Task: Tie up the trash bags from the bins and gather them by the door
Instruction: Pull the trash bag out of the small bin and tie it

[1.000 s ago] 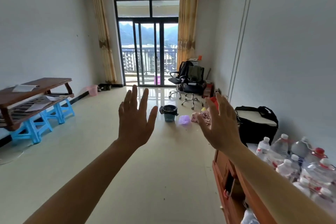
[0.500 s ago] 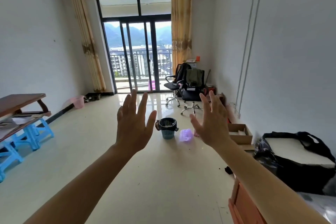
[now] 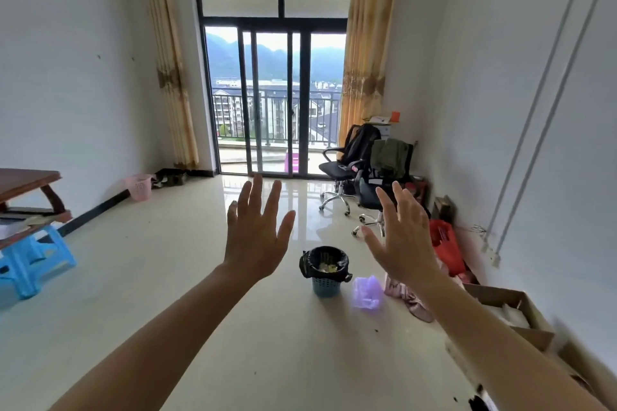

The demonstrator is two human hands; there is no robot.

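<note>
A small blue bin (image 3: pixel 326 285) stands on the floor ahead, lined with a black trash bag (image 3: pixel 325 265) that holds some paper scraps. A translucent purple bag (image 3: pixel 367 292) lies on the floor just right of it. A pink bin (image 3: pixel 139 187) sits far off by the left wall. My left hand (image 3: pixel 255 233) is raised in front of me, fingers straight and spread, holding nothing. My right hand (image 3: pixel 402 237) is raised the same way, above and right of the blue bin. Neither hand touches anything.
A glass balcony door (image 3: pixel 273 103) closes the far end. Two office chairs (image 3: pixel 364 173) stand at the right, with a red bag (image 3: pixel 445 243), pink cloth (image 3: pixel 410 297) and cardboard boxes (image 3: pixel 507 307) along the right wall. A wooden bench on a blue stool (image 3: pixel 33 260) is at left.
I have moved forward through the room; the blue bin and purple bag are nearer and lower in view. Both hands stay raised and spread. The bottles and black bag at right left view.
</note>
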